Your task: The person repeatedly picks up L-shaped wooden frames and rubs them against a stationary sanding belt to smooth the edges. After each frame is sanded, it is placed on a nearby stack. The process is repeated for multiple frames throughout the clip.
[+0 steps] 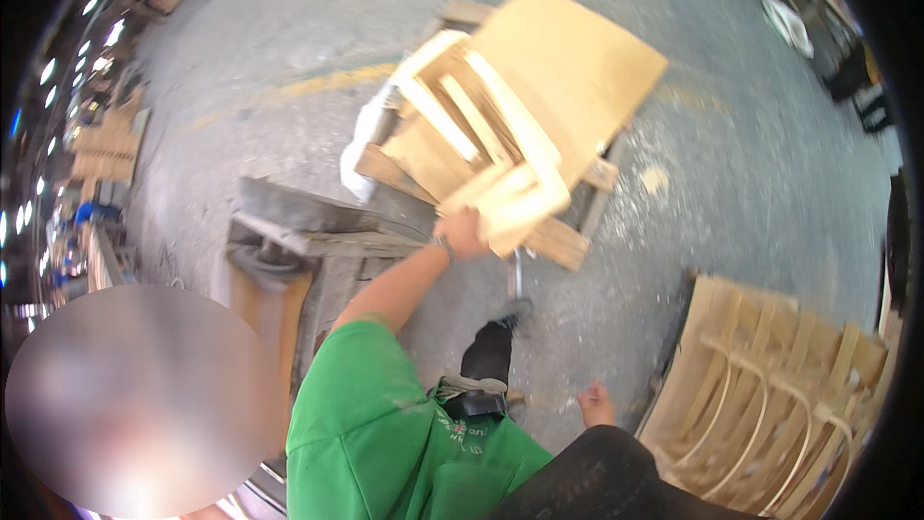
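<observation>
My left hand (462, 233) is closed on the near end of a pale wooden frame (510, 125), made of several smooth bars with rounded corners. The frame lies tilted over a stack with a flat tan board (577, 63) beside it. My left arm reaches forward from a green sleeve, with a band at the wrist. Low and to the right, my right hand (597, 404) hangs away from the stack. Its fingers look loosely apart, and nothing shows in them. A dark shape below hides most of that arm.
The stack rests on a wooden pallet (560, 243), with white wrapping (366, 140) on its left. A worn wooden stand (308, 217) is left of my leg. At lower right lies a load of curved wooden parts (770, 366). People and benches line the far left.
</observation>
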### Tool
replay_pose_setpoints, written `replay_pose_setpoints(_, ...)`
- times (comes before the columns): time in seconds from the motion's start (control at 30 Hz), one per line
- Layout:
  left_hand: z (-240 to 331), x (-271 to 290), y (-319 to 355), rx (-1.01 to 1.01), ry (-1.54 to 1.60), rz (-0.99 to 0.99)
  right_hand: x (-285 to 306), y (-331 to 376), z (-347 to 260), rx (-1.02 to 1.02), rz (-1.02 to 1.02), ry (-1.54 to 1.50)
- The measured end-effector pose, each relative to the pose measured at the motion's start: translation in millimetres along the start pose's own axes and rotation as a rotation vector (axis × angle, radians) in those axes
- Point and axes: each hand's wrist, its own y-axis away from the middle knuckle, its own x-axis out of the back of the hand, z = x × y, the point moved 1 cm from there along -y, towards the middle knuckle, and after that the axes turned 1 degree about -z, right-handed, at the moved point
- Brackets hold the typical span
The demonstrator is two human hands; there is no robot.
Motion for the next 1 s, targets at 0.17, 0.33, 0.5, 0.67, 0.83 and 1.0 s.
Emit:
replay_pose_setpoints(0.17, -15, 37, 211, -0.286, -0.022, -0.054, 61, -5, -117, 0.571, 0.321, 0.312)
replay_pose_setpoints(0.33, -33, 32, 396, -0.624, -0.016, 0.03, 54, 24, -169, 0.266, 0.036, -0.752)
replay_pose_setpoints(0.5, -67, 37, 523, -0.609, -0.139, 0.24, 8, 95, -182, 0.326, -0.413, -1.088)
replay_pose_setpoints(0.67, -174, 29, 614, -0.022, -0.025, 0.424, -126, 168, -237, 0.206, -0.41, -1.187)
replay_pose_setpoints(0.83, -318, -26, 615, 0.702, 0.165, 0.775, -294, 205, -314, 0.138, -0.481, -1.147)
replay_pose_setpoints(1.0, -458, -3, 608, 0.911, 0.289, 0.831, -421, 227, -409, 0.198, -0.412, -1.175)
